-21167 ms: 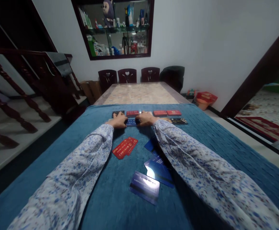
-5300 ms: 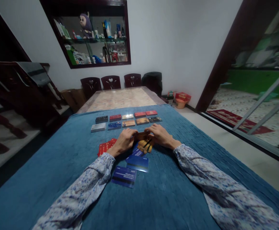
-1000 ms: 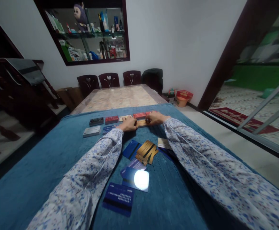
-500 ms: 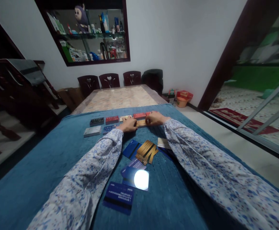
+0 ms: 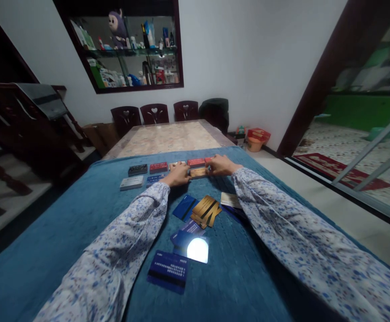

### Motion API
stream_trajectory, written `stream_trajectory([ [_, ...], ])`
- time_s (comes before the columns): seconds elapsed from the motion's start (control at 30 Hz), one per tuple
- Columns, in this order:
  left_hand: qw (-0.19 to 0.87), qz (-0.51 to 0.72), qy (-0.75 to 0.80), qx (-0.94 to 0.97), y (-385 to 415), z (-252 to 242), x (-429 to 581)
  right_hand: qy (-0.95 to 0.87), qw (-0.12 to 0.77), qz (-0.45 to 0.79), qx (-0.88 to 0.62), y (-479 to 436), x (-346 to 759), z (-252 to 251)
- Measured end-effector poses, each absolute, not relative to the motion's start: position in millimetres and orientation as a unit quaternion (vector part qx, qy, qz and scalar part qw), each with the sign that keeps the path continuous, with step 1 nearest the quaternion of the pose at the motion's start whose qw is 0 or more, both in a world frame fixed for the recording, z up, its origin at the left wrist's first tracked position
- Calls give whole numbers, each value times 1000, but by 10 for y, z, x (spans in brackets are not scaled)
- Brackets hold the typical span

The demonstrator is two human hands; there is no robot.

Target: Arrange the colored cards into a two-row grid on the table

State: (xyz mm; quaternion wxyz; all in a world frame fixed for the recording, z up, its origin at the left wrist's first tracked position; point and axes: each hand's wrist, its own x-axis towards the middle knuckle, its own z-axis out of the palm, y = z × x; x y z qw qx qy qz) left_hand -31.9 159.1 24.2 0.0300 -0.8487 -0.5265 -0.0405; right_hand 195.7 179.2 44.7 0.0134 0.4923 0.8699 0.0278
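A stack of gold cards (image 5: 198,173) lies on the blue cloth between my two hands. My left hand (image 5: 178,175) has its curled fingers at the stack's left end. At the right end, the bent fingers of my right hand (image 5: 222,165) press against it. Behind it sits a red card stack (image 5: 196,163), and my left hand partly covers a pale stack (image 5: 176,165). Further left are a dark red stack (image 5: 158,167), a black stack (image 5: 137,169), a silver stack (image 5: 132,182) and a blue stack (image 5: 155,179).
Loose gold cards (image 5: 206,208) overlap a blue card (image 5: 184,208) nearer me. A shiny blue card (image 5: 184,243) reflects a bright light, with dark blue cards (image 5: 168,270) below. A cream card (image 5: 230,200) lies by my right sleeve. Chairs (image 5: 154,114) stand beyond the table.
Both hands stay at the ends of the gold stack, their fingers shifting slightly. The whole view has moved a little; the loose cards keep their arrangement.
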Motion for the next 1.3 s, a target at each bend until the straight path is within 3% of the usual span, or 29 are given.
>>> stream_trajectory([
  [0.87,34,-110,-475,-872,671,131,-742,901,-85,5,426,1151,1655,334],
  [1.3,40,-113,-437,-892,120,44,-808,923,-59,-13,381,973,1436,232],
])
